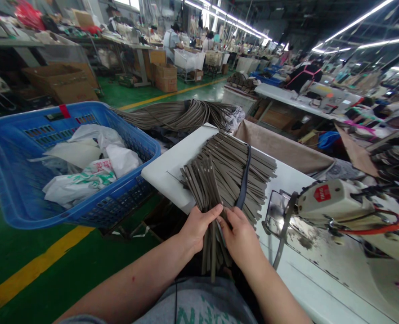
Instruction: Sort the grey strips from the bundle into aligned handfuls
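Note:
My left hand [201,225] is closed round a bundle of flat grey-brown fabric strips [204,182], whose ends hang down toward my lap. Close against it, my right hand [238,229] grips the same bundle from the other side, thumb and fingers pressed together; its fingertips are partly hidden. Beyond both hands, many more loose strips [231,153] lie spread on the white sewing table [165,166]. A dark blue strap [244,177] lies across them, its near end reaching my right hand.
On the right stands a sewing machine [320,202] with a strip across its plate. A blue plastic basket [148,159] holding white bags is at the left. Behind the table lie a long bundle of strips [172,112] and a brown-lined bin [280,144]. Other people work farther off.

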The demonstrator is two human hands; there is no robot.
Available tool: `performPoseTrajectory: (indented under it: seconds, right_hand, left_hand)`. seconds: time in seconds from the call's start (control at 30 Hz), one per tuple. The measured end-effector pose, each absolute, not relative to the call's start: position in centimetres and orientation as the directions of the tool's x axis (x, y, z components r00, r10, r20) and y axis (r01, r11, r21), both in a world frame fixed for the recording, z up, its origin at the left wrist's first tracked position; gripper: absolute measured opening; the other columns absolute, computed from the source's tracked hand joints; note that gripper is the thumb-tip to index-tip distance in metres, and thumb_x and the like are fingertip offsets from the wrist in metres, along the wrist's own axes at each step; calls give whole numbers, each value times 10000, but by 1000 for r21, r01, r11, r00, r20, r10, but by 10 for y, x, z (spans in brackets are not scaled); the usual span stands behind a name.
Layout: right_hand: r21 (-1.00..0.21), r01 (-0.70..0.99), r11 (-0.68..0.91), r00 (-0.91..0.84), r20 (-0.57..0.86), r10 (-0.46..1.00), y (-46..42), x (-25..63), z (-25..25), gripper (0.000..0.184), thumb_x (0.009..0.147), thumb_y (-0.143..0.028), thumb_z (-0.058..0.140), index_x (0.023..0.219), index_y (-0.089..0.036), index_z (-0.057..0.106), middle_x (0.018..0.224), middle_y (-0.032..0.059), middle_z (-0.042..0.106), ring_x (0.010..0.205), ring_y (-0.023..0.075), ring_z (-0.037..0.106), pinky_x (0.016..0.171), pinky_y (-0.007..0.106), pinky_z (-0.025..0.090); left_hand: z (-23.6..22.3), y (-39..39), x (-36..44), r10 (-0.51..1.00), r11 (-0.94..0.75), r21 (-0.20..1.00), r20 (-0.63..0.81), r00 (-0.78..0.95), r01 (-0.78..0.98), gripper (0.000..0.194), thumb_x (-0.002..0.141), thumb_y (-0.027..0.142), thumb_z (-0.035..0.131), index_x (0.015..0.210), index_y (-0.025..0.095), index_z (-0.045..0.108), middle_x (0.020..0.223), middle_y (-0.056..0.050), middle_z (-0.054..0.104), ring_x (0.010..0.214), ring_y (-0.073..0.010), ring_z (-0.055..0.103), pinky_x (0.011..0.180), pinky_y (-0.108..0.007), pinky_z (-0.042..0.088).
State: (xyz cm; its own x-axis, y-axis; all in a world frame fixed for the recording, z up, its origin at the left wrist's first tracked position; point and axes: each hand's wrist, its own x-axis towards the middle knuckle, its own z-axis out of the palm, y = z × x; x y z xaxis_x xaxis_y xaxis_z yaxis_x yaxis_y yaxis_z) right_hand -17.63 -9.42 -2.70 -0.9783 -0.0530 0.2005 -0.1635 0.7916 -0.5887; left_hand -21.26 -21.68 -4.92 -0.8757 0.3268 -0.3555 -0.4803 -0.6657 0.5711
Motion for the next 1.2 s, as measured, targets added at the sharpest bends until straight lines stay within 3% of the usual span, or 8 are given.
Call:
performPoseTrajectory:
  seconds: [0.1,0.3,0.43,0.53,0.7,0.83,1.07,1.2]
  right_hand:
    - [-419,-192,888,-978,157,-137,-103,-172,-20,362,1013,-251,400,1311,-172,589,1032,111,645,843,230,671,735,331,550]
    - [-509,-265,819,-955,258,-149,-93,-191,-17,312,1026,-318,412,1211,-187,627,1113,124,646,1036,236,649,950,371,531]
    - [-218,-165,962,-929,362,-77,-71,-218,-29,539,937,-344,593,1386,-67,483,1354,253,531,1277,354,496,1060,493,429]
    - [-25,-95,995,-947,310,-82,-65,-227,-33,697,876,-384,692,1411,-25,426,1316,277,557,1222,384,500,998,494,420]
    - [146,-73,987,-972,210,-103,-70,-223,-28,271,906,-297,640,1116,-129,606,938,142,659,937,319,562,834,434,389]
    - [155,-122,980,-964,216,-154,-73,-221,-22,86,910,-193,572,982,-172,613,941,136,643,932,310,547,805,414,358]
    - [119,-69,990,-972,216,-94,-70,-224,-13,101,893,-127,508,955,-156,583,836,140,669,843,304,605,766,393,374]
    - [-229,84,970,-979,164,123,-59,-229,-9,200,913,-213,509,1082,-148,594,860,126,711,791,272,649,712,358,411]
  left_hand:
    - [-50,-219,-214,309,-652,574,-395,-865,-495,427,589,320,923,889,131,687,705,-10,669,572,-108,599,570,-222,486]
    - [-50,-230,-220,226,-626,583,-501,-836,-519,364,620,409,858,740,167,614,576,32,570,491,-102,534,480,-211,416]
    - [-48,-236,-218,244,-616,591,-485,-840,-521,348,656,429,831,711,181,592,549,54,507,463,-91,480,445,-209,383]
    - [-47,-236,-217,231,-690,563,-423,-876,-454,308,671,365,836,686,165,602,643,22,567,588,-109,561,537,-216,466]
    - [-53,-231,-219,260,-779,428,-445,-857,-458,253,708,288,847,731,139,644,746,-23,629,760,-152,634,778,-310,561]
    - [-61,-225,-219,251,-774,445,-438,-863,-451,284,706,307,864,768,145,640,698,14,595,640,-97,566,788,-312,558]
    - [-62,-223,-221,266,-769,468,-385,-884,-435,331,699,291,870,922,138,678,566,79,479,525,-52,455,677,-234,506]
    - [-61,-223,-222,280,-757,443,-445,-851,-481,349,658,292,893,842,150,633,609,67,514,525,-56,479,644,-245,522]
